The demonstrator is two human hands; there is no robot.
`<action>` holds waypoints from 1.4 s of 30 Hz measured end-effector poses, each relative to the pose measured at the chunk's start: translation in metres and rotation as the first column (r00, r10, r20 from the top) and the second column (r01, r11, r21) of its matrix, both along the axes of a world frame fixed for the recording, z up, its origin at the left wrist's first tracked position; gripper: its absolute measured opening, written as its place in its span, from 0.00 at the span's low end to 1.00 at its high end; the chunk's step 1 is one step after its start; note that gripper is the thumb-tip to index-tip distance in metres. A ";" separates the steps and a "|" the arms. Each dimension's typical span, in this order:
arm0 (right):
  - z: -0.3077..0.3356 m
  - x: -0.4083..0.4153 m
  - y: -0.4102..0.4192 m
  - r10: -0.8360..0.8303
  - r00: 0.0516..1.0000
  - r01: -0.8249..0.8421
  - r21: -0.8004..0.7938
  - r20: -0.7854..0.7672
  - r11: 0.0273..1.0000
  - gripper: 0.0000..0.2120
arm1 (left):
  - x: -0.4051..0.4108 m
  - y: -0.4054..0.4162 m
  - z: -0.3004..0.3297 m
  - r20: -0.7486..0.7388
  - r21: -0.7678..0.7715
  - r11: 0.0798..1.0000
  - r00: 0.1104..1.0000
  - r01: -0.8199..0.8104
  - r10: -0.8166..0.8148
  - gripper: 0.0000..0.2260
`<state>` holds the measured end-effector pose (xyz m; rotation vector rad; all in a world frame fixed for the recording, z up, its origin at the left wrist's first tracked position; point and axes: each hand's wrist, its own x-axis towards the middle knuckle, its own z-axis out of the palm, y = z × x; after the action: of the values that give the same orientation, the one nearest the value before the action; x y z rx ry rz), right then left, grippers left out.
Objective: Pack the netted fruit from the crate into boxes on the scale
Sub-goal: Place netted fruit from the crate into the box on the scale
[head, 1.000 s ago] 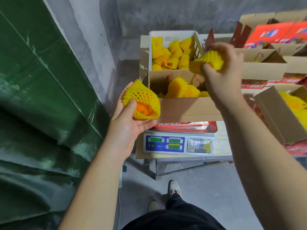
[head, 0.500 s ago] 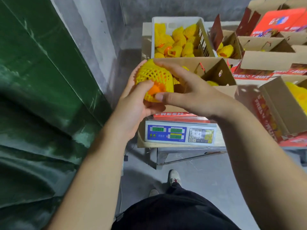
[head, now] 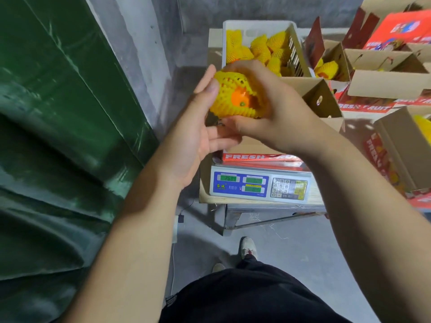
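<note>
Above the scale, both hands' grip closes on one netted fruit; its loose net could slip off.

2 hands, 1 scale, 1 crate, 2 shoes.

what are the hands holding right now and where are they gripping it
Both hands hold one netted fruit. The left hand cups its left side and underside; the right hand wraps its right side and top, above the box on the scale.

Single head cam (wide-angle), looks fwd and down, close over scale and both forearms
</note>
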<state>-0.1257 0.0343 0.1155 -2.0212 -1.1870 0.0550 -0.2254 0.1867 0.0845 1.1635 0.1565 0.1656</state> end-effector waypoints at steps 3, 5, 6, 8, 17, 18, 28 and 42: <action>0.001 0.015 -0.001 -0.151 0.988 0.138 0.243 0.036 0.960 0.29 | -0.001 0.006 0.002 -0.038 0.101 0.986 0.990 -0.132 0.137 0.26; -0.001 0.028 0.005 -0.314 0.945 0.257 0.385 0.092 0.886 0.29 | -0.002 0.009 -0.001 -0.081 0.172 0.959 0.967 -0.224 0.240 0.21; -0.003 0.035 0.008 -0.383 0.919 0.314 0.407 0.099 0.858 0.30 | -0.002 0.010 -0.004 -0.106 0.207 0.949 0.959 -0.239 0.264 0.18; -0.009 0.052 0.011 -0.421 0.903 0.395 0.215 0.088 0.893 0.35 | -0.001 0.010 -0.008 -0.157 0.242 0.942 0.949 -0.232 0.274 0.13; -0.027 0.067 0.004 -0.355 0.931 0.360 -0.392 0.087 0.847 0.27 | 0.016 0.004 -0.015 -0.262 0.470 0.880 0.942 -0.065 0.209 0.10; -0.027 0.066 0.005 -0.341 0.938 0.337 -0.405 0.063 0.850 0.26 | 0.019 0.002 -0.015 -0.270 0.485 0.873 0.941 -0.050 0.204 0.11; -0.033 0.072 0.006 -0.261 0.964 0.232 -0.340 -0.042 0.911 0.23 | 0.065 -0.010 -0.004 -0.251 0.523 0.852 0.961 0.033 0.117 0.12; -0.028 0.194 -0.005 -0.311 0.949 0.282 -0.291 -0.055 0.914 0.20 | 0.214 0.006 -0.011 -0.104 0.752 0.660 0.988 0.000 0.118 0.12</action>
<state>0.0685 0.0291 0.0873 -2.3982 -0.8327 0.1810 -0.0114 0.1924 0.0733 2.0193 0.2695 0.2124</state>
